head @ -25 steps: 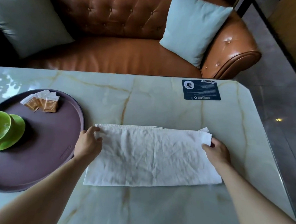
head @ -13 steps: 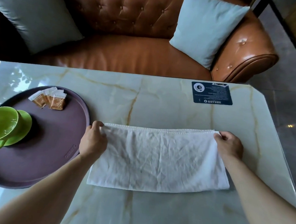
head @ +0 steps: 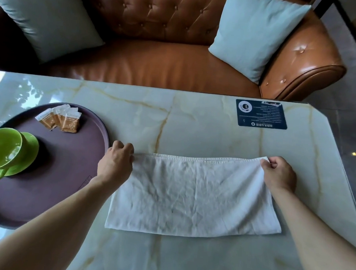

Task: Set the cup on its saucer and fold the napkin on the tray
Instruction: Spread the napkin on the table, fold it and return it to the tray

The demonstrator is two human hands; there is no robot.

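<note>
A white napkin (head: 194,195) lies folded in half on the marble table (head: 194,125), its doubled hem along the far edge. My left hand (head: 116,162) pinches the napkin's far left corner. My right hand (head: 279,174) pinches the far right corner and lifts it slightly. To the left, a round purple tray (head: 57,169) carries a green cup (head: 3,148), which sits on its green saucer (head: 31,145) with the handle toward me.
Several sugar sachets (head: 60,119) lie at the far side of the tray. A dark blue card (head: 260,114) sits at the table's far right. Behind the table stands a brown leather sofa (head: 166,62) with pale cushions. The table's right corner is cut off.
Both hands have moved along the napkin's ends to its far corners. The right hand now raises its corner a little. The cup and tray have not moved.
</note>
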